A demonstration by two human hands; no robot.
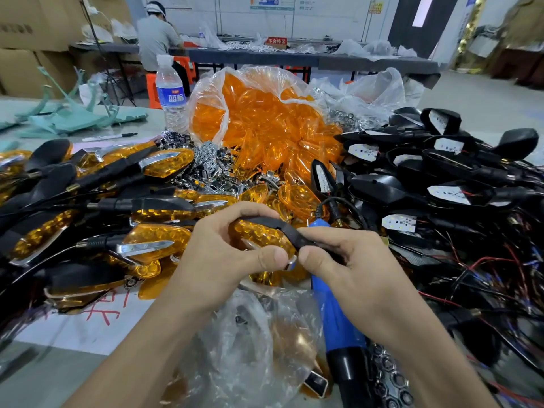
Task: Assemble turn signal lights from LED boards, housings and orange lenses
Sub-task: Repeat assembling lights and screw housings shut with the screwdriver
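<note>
Left hand [232, 254] and right hand [338, 254], thumbs nearly meeting, both curled round one turn signal light [265, 235]: left grips its orange lens end, right its black stem. Blue-handled tool [332, 313] lies beneath right hand. Finished lights [117, 201] left of them; black housings [441, 172] to the right.

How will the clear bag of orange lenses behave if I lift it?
Probably floppy: the bag is thin, crumpled film. Likely light for its bulk, since the orange lenses look thin and hollow. Its mouth looks open, so some may spill.
</note>
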